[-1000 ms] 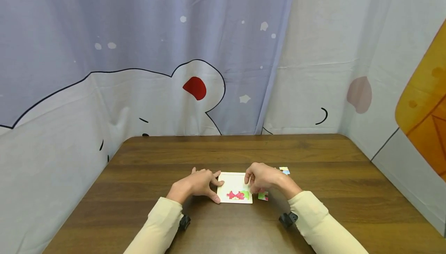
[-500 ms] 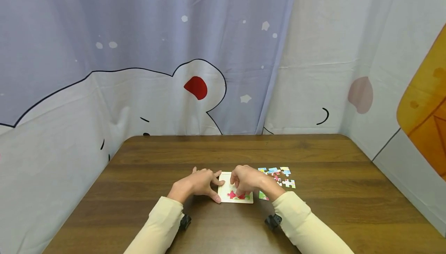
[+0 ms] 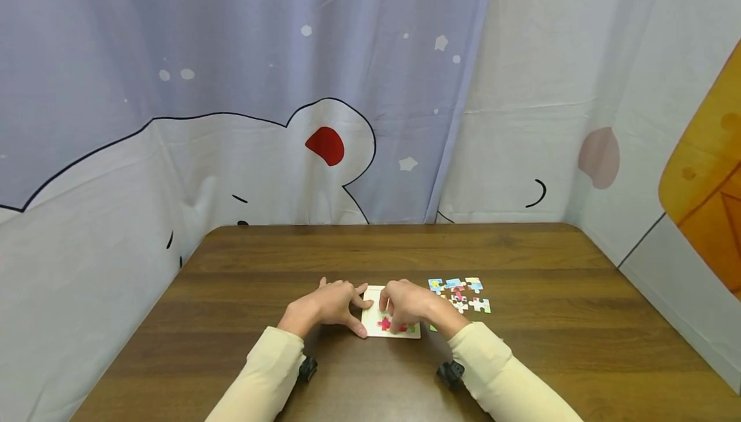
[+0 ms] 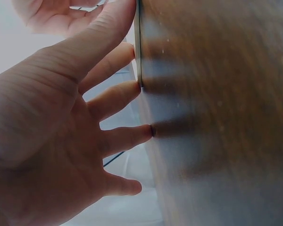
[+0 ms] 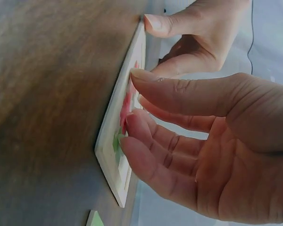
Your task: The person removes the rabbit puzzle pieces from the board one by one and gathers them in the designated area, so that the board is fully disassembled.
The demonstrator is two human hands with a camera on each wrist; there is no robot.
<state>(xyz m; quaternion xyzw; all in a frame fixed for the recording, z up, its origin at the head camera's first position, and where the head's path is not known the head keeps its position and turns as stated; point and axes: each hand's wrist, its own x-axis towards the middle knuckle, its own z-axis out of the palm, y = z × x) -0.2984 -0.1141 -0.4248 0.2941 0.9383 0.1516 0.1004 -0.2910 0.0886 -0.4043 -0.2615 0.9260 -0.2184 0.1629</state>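
Note:
A pale, shallow-framed puzzle board (image 3: 373,296) lies flat on the table, with red and green jigsaw pieces along its near side. My left hand (image 3: 331,303) has its fingers spread, thumb and fingertips at the board's left edge. Over the board's right half, my right hand (image 3: 408,303) reaches down with bent fingers. In the right wrist view, its thumb and fingertips stand either side of a red puzzle piece (image 5: 125,107) and hold it at the board's surface. A green piece (image 5: 116,141) sits beside the fingertips, nearer the board's corner. The right hand hides part of the row.
Several loose puzzle pieces (image 3: 454,284) lie on the brown wooden table (image 3: 278,251) to the right of the board. Another loose green piece (image 5: 95,219) lies close to the board's corner. A printed curtain (image 3: 243,87) hangs behind the table.
My right hand has moved left from the board's right edge onto the red pieces, uncovering loose pieces on the right. The left hand stays at the board's left edge.

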